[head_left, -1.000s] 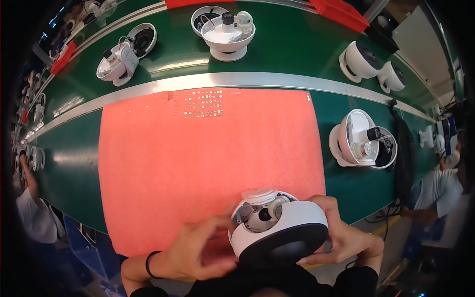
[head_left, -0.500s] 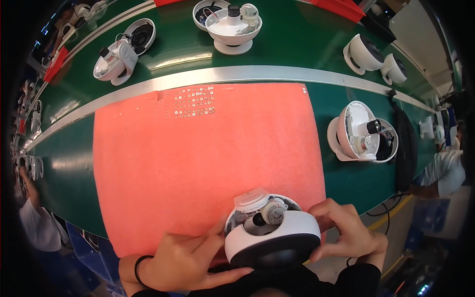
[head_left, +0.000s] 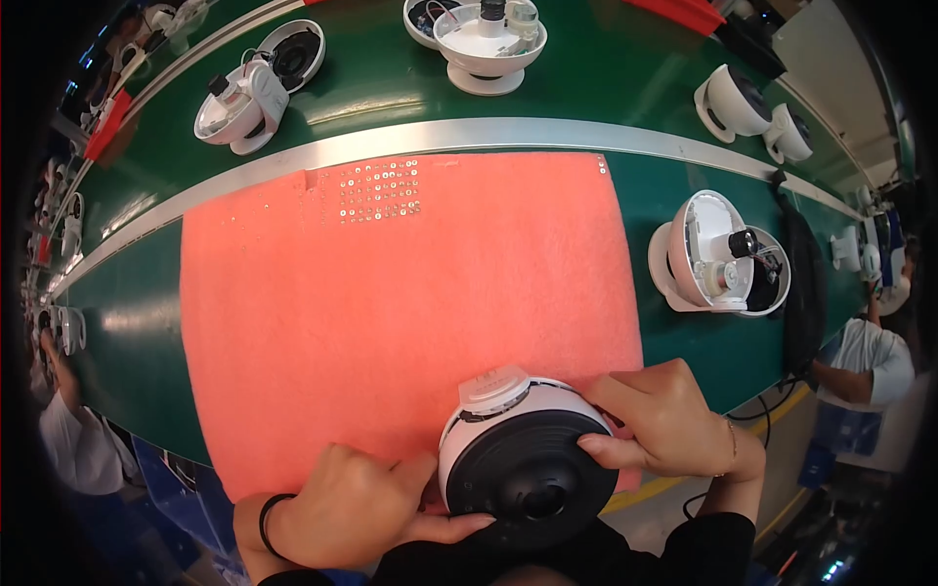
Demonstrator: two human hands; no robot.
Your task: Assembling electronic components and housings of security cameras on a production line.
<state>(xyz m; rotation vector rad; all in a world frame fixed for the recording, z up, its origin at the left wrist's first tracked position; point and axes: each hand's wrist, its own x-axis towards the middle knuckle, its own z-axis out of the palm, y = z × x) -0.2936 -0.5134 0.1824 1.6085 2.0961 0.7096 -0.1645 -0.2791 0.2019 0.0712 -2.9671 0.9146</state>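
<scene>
A: Head view: where's the dome (head_left: 528, 467)?
B: Near edge of the pink mat (head_left: 391, 303), dark face toward the person, white tab at 12 o'clock.
A: Hands?
B: Left hand (head_left: 357, 508) cups it at 8 o'clock, right hand (head_left: 669, 425) grips at 3, equally close.

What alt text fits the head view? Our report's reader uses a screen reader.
Both hands, left and right, grip a white dome camera housing at the near edge of a pink foam mat. Similar opened housings sit on the green belt beyond.
</scene>
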